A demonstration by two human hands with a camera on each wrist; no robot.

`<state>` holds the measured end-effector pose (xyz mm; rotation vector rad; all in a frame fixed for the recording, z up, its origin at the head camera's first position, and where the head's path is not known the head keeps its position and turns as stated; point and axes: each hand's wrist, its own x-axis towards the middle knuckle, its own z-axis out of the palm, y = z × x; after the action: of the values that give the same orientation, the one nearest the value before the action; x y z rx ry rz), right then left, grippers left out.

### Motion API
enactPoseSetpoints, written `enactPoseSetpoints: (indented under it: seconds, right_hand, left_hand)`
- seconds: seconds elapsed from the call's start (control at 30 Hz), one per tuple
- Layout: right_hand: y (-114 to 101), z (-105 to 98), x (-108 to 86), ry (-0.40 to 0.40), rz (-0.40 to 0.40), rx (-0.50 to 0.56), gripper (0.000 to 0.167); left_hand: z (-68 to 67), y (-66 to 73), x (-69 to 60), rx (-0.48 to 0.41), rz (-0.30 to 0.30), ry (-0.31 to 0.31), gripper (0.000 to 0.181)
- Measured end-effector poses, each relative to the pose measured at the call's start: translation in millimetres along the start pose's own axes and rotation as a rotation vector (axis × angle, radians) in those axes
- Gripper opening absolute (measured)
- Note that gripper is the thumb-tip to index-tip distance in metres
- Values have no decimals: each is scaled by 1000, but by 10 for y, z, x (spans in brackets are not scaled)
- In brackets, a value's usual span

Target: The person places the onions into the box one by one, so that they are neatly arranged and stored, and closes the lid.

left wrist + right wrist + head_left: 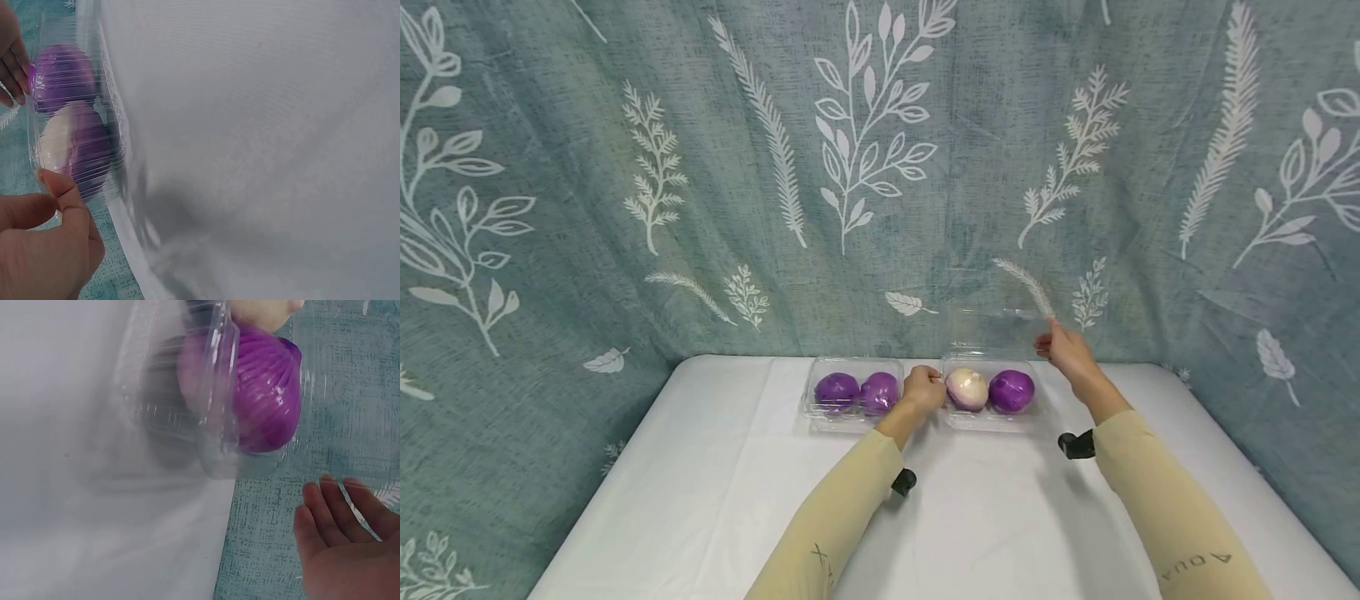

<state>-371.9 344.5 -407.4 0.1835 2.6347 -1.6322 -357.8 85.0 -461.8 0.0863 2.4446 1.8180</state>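
A clear plastic clamshell container stands at the back of the table with its lid raised. Inside it sit a white-and-purple bulb and a glossy, ridged purple bulb that looks like an onion. At the container's left end, my left hand pinches the edge between thumb and forefinger, as the left wrist view shows. My right hand is at the right edge of the raised lid. Its fingers look fairly straight, with the tips at the clear plastic; the thumb is hidden in the right wrist view.
Left of my left hand stands a second clear container holding two purple bulbs. A white cloth covers the table. Behind it hangs a green leaf-patterned curtain, close to the raised lid.
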Motion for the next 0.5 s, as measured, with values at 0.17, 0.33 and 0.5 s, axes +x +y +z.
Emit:
enactPoseSetpoints:
  seconds: [0.17, 0.33, 0.5]
  right_hand:
    - [63, -62, -33, -88, -35, 74, 79]
    - [154, -137, -83, -187, -47, 196, 80]
    - [234, -190, -118, -236, -34, 272, 79]
  left_hand:
    - [-5, 5, 12, -19, -18, -6, 37]
    - [0, 7, 13, -11, -21, -5, 37]
    - [9, 2, 11, -16, -26, -18, 37]
